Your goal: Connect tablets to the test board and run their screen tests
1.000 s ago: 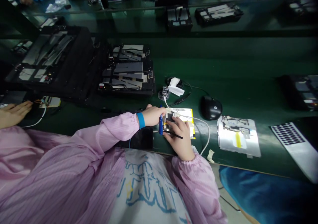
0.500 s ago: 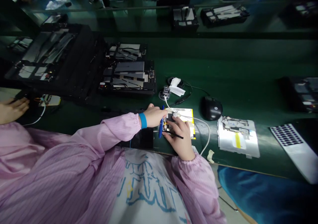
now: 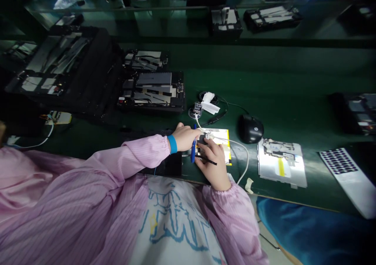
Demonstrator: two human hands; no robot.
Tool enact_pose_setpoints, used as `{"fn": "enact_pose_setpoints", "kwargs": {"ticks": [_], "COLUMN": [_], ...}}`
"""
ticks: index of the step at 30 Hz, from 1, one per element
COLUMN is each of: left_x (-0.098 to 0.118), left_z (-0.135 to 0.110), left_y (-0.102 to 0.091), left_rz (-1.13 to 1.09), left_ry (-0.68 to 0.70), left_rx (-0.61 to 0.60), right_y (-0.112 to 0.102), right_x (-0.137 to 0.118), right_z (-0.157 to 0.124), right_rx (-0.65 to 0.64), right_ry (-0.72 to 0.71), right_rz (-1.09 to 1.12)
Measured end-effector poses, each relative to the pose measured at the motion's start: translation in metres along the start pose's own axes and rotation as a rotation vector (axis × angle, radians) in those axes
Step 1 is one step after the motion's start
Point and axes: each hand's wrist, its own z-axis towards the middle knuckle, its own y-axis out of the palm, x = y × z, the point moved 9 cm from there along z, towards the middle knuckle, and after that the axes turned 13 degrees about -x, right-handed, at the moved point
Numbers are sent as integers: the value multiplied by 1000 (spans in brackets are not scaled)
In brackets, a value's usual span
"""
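My left hand (image 3: 185,137), with a blue wristband, is closed round a blue tool (image 3: 193,152) held upright at the left edge of a small device (image 3: 219,137) with a yellow border. My right hand (image 3: 214,163) rests on the same device, fingers curled and pressing on its dark left part, with a thin black stick (image 3: 208,161) between the fingers. A white cable (image 3: 242,155) runs from the device round to the table's front edge.
A black mouse (image 3: 250,128) lies right of the device, then a silver back panel (image 3: 281,162) and a sheet of small pads (image 3: 342,163). Black trays of open devices (image 3: 152,86) fill the left and back. A white clip stand (image 3: 196,109) sits behind my hands.
The other person's hand at the far left edge has pulled back out of view. My own hands stay on the device, almost still; the view drifted slightly.
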Motion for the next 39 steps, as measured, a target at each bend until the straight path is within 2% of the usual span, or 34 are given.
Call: {"fn": "enact_pose_setpoints", "kwargs": {"ticks": [14, 22, 28, 30, 32, 34, 35, 37, 39], "left_x": [-2, -2, -2, -3, -4, 1, 5, 18, 31], "left_z": [0, -1, -2, -6, -16, -30, -36, -42, -42], "left_y": [1, 0, -2, -9, -24, -38, -41, -37, -22], "left_rz": [-36, -38, -35, -79, -158, -256, -310, -404, -446], "left_ry": [21, 14, -12, -16, -5, 47, 91, 184, 240], "left_rx": [41, 41, 21, 63, 188, 318, 344, 286, 144], "right_y": [5, 13, 11, 5, -6, -18, -23, -26, -24], "right_x": [-3, 2, 0, -3, -2, 7, 14, 25, 30], "right_z": [6, 2, 4, 4, 1, -5, -9, -16, -17], "right_rx": [-140, -136, -129, -116, -67, 4, 34, 60, 52], "right_ry": [43, -14, 65, 37, 27, 96, 157, 276, 327], "right_rz": [-98, -140, -90, -21, 97, 237, 319, 501, 684]}}
